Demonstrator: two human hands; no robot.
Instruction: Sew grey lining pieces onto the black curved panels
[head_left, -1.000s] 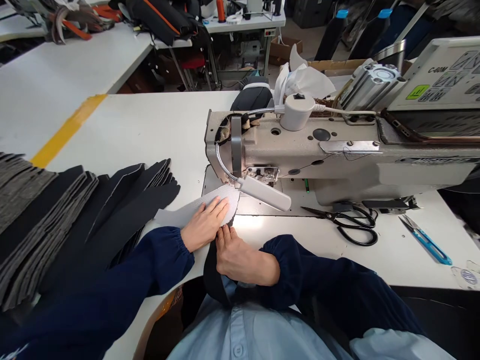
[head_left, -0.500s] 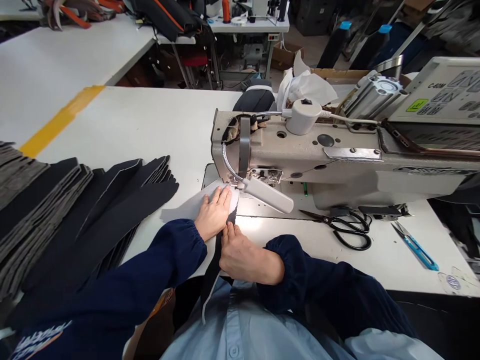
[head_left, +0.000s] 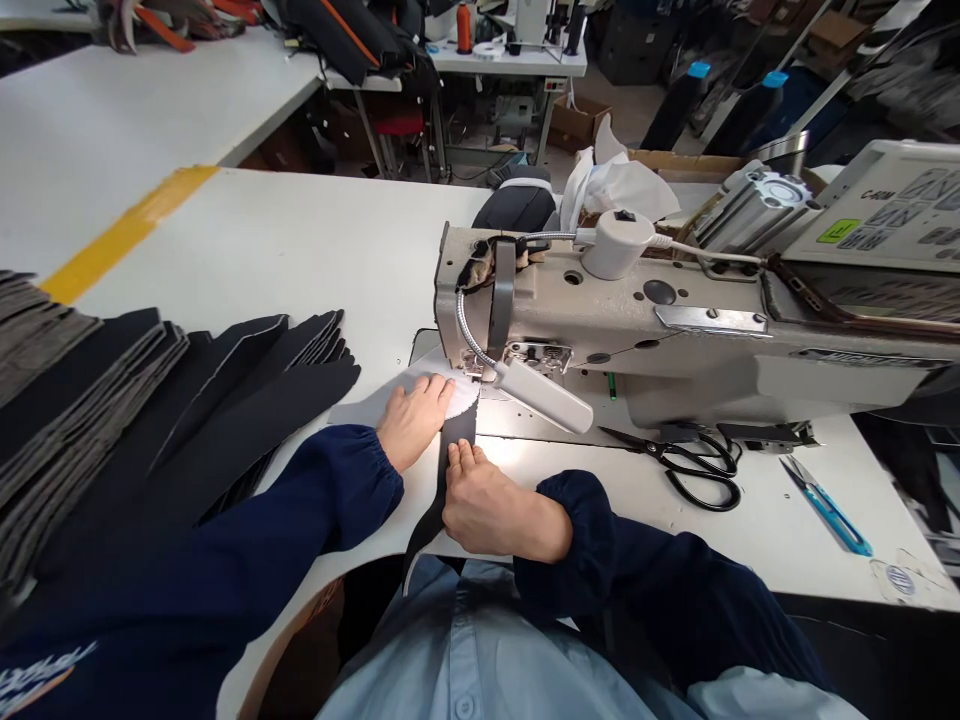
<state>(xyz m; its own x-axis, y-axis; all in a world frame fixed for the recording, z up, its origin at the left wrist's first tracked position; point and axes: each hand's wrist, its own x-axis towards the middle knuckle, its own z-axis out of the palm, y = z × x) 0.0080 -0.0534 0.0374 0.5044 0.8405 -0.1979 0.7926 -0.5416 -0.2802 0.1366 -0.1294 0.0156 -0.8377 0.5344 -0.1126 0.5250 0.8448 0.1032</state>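
My left hand [head_left: 416, 415] lies with its fingers stretched over a pale grey fabric piece [head_left: 367, 404], pressing it to the table just left of the sewing machine's needle area. A long dark fabric strip [head_left: 457, 426] runs from under the presser foot toward my lap, its lower end hanging over the table edge. Partly curled, my right hand [head_left: 487, 500] grips the strip below my left hand; its thumb is hidden. The sewing machine [head_left: 555, 300] stands before me, its head above the pale piece. A white lamp [head_left: 544, 395] on a bendable metal neck lights the stitching spot.
Stacked dark fabric pieces [head_left: 285, 420] cover the table's left side. Black scissors [head_left: 697, 465] and blue-handled thread snips [head_left: 829, 505] lie on the right. A control panel box [head_left: 885, 215] stands behind the machine. White material [head_left: 626, 190] is heaped at the back.
My left hand has shifted slightly left and away from my right hand, baring more of the dark strip between them. The strip's hanging end has risen. The view has moved a little.
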